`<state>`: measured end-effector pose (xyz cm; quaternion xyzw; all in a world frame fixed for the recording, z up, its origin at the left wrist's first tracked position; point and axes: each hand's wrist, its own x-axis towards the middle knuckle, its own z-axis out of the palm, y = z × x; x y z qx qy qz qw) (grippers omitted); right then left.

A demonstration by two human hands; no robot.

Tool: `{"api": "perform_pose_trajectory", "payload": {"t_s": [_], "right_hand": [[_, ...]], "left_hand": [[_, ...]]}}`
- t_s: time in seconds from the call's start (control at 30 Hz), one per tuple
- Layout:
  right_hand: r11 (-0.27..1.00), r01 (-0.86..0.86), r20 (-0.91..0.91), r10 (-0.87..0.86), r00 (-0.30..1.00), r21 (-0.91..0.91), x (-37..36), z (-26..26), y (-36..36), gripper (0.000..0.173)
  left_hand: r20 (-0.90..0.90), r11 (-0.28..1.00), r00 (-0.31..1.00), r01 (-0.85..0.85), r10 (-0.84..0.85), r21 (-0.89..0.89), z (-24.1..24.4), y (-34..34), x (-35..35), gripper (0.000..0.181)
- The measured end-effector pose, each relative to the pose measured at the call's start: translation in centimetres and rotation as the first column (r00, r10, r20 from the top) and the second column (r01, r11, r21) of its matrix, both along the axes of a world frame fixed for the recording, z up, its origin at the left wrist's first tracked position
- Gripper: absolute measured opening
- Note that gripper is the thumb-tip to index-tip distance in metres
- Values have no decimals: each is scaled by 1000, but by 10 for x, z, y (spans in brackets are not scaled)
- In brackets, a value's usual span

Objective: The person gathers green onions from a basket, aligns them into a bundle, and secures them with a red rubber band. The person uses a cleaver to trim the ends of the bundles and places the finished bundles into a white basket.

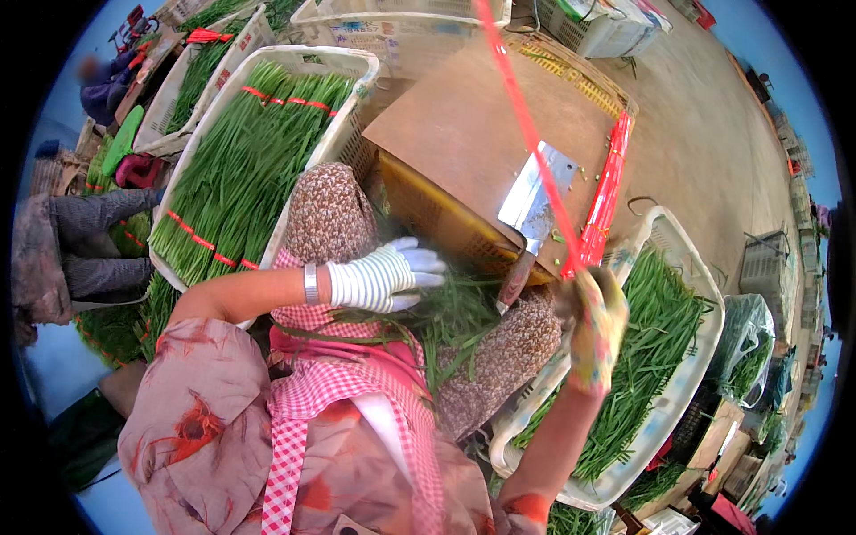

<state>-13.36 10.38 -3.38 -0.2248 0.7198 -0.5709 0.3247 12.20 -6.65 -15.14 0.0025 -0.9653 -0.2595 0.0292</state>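
My right hand (598,328), in a patterned yellowish glove, grips a red plastic tie strip (525,120) that stretches up past the top of the view, blurred. Beside it a bundle of red strips (608,194) lies along the board's right edge. My left hand (384,275), in a striped white glove, is empty with its fingers apart, above loose green leaves (461,314) on my lap. A cleaver (538,194) lies on the brown board (461,120), its wooden handle pointing towards me over the near edge.
At the left a white plastic crate (371,67) holds green stalks bundled with red ties. Another white crate (715,314) with loose green leaves stands at the right. The board rests on a yellow crate (428,207). A person's legs (100,241) show at the far left; another person sits farther back.
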Motion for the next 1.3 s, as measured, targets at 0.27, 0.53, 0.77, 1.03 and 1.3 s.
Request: {"api": "perform_pose_trajectory", "payload": {"t_s": [0.27,0.53,0.77,1.03,1.3], "right_hand": [[946,-134,-47,155,987,296,-32,-75,-134,19],[861,-125,-275,291,916,493,-52,-111,-153,30],[786,-55,-432,396,811,616,-45,-101,-158,36],[770,-21,-503,438,745,638,-45,-101,-162,37],[919,-144,-362,283,888,367,-51,-105,-152,25]], "left_hand": [[-14,900,912,-401,409,174,59,-48,-12,22],[-300,841,916,-374,269,-390,13,-170,-87,47],[-87,742,863,-475,497,-474,-21,-159,-100,67],[-181,728,791,-610,585,-314,-11,-168,-90,58],[-248,255,147,-833,957,490,-58,-262,-15,25]]}}
